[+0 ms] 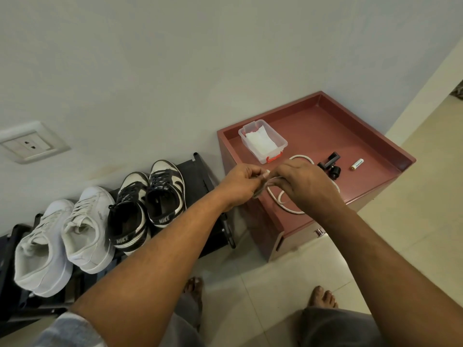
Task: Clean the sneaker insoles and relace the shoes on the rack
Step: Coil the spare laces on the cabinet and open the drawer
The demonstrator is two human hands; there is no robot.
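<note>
The long white cord shoelace [283, 205] lies in loops on the dark red tray-top cabinet [375, 136]. One end is lifted up between both hands. The left hand [238, 182] pinches that end with curled fingers, and the right hand [303, 186] pinches it just beside. I think it's best to pull the end straight so it slips easily into the plain white sneakers [65, 231] on the black rack [200, 176].

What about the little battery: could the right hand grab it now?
Probably yes, after letting go. The battery lies uncovered on the red cabinet, just past the black mount. But the right hand is busy: its fingers pinch the white lace.
</note>
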